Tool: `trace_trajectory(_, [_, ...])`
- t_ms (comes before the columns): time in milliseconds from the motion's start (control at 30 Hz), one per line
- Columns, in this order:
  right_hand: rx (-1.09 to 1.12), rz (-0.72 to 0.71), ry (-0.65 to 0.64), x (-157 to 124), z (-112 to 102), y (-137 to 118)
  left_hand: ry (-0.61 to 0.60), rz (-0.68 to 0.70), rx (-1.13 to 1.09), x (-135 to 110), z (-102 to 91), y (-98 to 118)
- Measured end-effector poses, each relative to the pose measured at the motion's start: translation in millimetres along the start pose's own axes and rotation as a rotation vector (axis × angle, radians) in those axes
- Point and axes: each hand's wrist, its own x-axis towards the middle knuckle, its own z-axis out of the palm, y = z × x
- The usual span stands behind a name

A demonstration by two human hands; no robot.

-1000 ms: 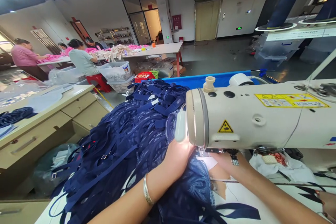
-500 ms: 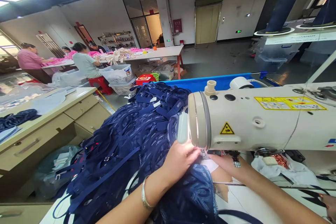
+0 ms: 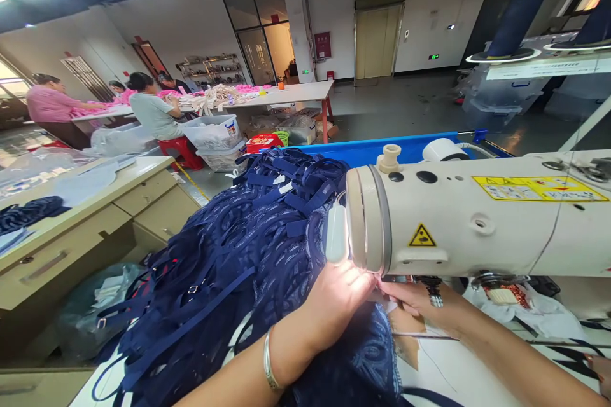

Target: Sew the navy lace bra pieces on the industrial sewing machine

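Note:
Under the head of a white sewing machine (image 3: 429, 216), both hands meet close to the needle area. My left hand (image 3: 341, 292), with a bangle at the wrist, is closed with fingertips pinched together; what lies between them is hidden. My right hand (image 3: 405, 296) comes in from the other side, thumb and finger closed at the same spot, its grip also too small to make out. A navy lace garment (image 3: 375, 350) hangs down just below my left hand. A small white piece shows between the hands.
A big pile of navy garments with straps (image 3: 229, 254) lies left of the machine. Scissors (image 3: 573, 359) rest at the right edge. A drawer desk (image 3: 71, 248) stands at left. People sit and stand at a long table (image 3: 300, 94) behind. Thread cones (image 3: 518, 19) rise at right.
My right hand has drawn back from beneath the needle, so its fingers now show. My left hand has shifted slightly right. Less of the white piece is visible. The view has moved slightly.

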Motion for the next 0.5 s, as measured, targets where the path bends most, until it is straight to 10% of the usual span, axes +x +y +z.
trace_trajectory(267, [-0.192,0.083,0.02,-2,2,-27,0.062,-0.085,-0.002,-6,12.8,-5])
trace_trajectory(500, [-0.441,-0.225,0.203,25,9,6,-0.009,-0.135,-0.015,-5,12.0,-6])
